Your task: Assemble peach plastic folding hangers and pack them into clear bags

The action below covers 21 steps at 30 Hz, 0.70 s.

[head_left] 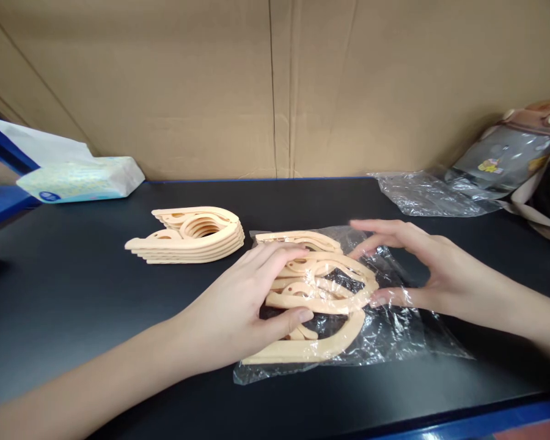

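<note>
My left hand [252, 299] grips a loose bunch of peach plastic folding hangers [318, 287], thumb underneath and fingers laid over the top. The bunch lies partly inside a clear plastic bag [394, 333] on the black table [73, 293]. My right hand [412, 263] is at the bag's opening, thumb pinching the film against the hangers and fingers stretched over the top. To the left, a neat stack of the same peach hangers [190, 235] rests on the table, apart from both hands.
A pack of tissues [80, 178] lies at the back left by a blue shelf rail [2, 150]. More crumpled clear bags [428, 194] and a grey pouch [508, 160] sit at the back right. A cardboard wall [275, 85] closes off the rear.
</note>
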Each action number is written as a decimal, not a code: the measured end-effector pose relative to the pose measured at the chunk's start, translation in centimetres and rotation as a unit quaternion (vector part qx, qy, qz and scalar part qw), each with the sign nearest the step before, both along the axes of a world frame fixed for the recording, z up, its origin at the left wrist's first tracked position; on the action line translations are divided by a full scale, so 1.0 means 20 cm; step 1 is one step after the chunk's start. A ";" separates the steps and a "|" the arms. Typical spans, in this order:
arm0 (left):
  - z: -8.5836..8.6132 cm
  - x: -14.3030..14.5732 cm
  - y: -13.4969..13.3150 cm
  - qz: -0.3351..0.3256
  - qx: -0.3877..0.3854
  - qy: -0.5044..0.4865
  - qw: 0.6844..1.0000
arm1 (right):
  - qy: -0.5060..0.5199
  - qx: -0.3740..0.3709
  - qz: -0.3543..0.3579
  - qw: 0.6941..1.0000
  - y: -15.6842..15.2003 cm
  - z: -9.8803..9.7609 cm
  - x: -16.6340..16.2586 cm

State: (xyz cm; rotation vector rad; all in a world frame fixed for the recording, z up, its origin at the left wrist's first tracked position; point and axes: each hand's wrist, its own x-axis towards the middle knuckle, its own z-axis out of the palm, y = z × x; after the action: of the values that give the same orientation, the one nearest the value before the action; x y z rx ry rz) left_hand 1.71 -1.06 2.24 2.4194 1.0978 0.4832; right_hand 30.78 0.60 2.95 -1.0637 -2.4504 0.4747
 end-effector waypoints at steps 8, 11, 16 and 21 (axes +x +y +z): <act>-0.01 0.00 0.01 -0.005 0.028 -0.007 1.000 | 0.070 0.015 -0.012 0.997 -0.01 -0.07 -0.09; -0.01 0.00 0.01 -0.005 0.039 -0.015 0.999 | 0.081 0.025 -0.024 0.996 -0.01 -0.08 -0.11; -0.01 0.00 0.02 -0.011 0.034 -0.005 0.999 | 0.090 0.020 -0.038 0.995 -0.02 -0.08 -0.13; -0.02 0.00 0.02 -0.004 0.031 -0.011 0.999 | 0.054 0.034 -0.038 0.997 -0.02 -0.06 -0.13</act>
State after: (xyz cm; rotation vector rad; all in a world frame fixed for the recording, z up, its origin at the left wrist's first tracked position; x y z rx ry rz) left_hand 1.65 -0.74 1.89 2.4649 1.0797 0.5480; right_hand 28.17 0.14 1.68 -1.0708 -2.3063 0.4094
